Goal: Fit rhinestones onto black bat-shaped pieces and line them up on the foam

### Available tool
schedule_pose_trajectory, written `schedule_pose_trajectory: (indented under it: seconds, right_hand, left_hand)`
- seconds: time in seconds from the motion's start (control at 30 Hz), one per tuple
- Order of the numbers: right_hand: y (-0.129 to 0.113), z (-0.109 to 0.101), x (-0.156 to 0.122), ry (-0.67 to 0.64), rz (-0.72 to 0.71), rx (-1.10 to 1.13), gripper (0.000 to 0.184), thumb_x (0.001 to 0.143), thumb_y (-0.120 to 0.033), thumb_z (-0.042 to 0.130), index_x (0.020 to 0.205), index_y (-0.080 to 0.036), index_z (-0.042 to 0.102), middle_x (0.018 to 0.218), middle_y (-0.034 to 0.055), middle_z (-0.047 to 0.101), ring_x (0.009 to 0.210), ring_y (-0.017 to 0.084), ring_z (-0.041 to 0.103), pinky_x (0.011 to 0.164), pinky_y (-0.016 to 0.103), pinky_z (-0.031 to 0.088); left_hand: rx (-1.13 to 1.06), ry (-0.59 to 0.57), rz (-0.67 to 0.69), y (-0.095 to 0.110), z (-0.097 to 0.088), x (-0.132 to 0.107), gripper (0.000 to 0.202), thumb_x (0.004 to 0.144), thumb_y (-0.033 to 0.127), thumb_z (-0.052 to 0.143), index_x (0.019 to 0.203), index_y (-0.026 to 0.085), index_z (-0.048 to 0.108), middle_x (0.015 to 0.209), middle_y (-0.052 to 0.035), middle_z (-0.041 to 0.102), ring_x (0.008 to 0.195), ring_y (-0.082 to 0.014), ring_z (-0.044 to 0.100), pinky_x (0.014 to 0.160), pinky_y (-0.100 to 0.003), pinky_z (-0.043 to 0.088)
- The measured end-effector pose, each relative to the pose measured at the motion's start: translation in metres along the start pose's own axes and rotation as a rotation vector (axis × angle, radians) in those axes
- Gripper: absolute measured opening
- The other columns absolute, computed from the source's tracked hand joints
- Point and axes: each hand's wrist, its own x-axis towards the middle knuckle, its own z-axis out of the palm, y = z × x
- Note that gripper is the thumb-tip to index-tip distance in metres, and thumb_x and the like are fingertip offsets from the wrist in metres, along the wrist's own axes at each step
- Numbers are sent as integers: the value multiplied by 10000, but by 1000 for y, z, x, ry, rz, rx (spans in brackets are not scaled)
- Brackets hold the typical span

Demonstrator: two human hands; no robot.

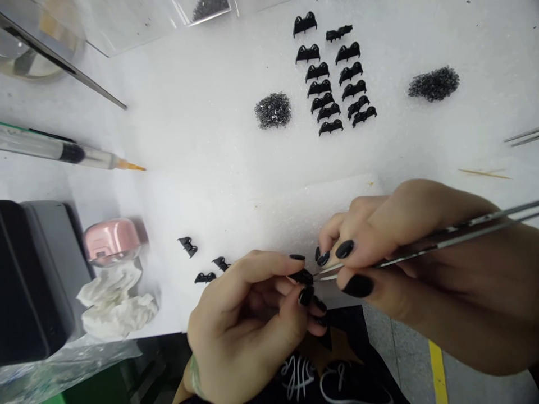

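Observation:
My left hand [248, 314] pinches a small black plastic clip [302, 276] between thumb and fingertips near the front edge of the white foam sheet [202, 129]. In my right hand [404, 252] I grip metal tweezers [442, 238], and their tips meet the clip from the right. Three loose black clips [205, 277] lie on the foam just left of my left hand. Further back, two rows of several black clips [334, 84] are laid out.
Two heaps of tiny dark metal parts sit at mid-back [273, 110] and back right [433, 83]. A syringe with an orange tip [71, 152], a pink container [112, 240], crumpled tissue [115, 303] and a black box [31, 275] lie left. Spare tweezers [522, 136] rest far right.

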Motion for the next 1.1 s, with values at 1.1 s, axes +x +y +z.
schedule_pose_trajectory:
  seconds: [1.1]
  right_hand:
    - [-4,-2,1,72,48,28,107,976,-161,724,979,-253,670,883,-21,763,916,187,801,896,283,695]
  left_hand:
    - [-17,4,-9,3,3,2,313,947,22,747,1145,259,794,878,16,748,600,-89,764,567,-112,656]
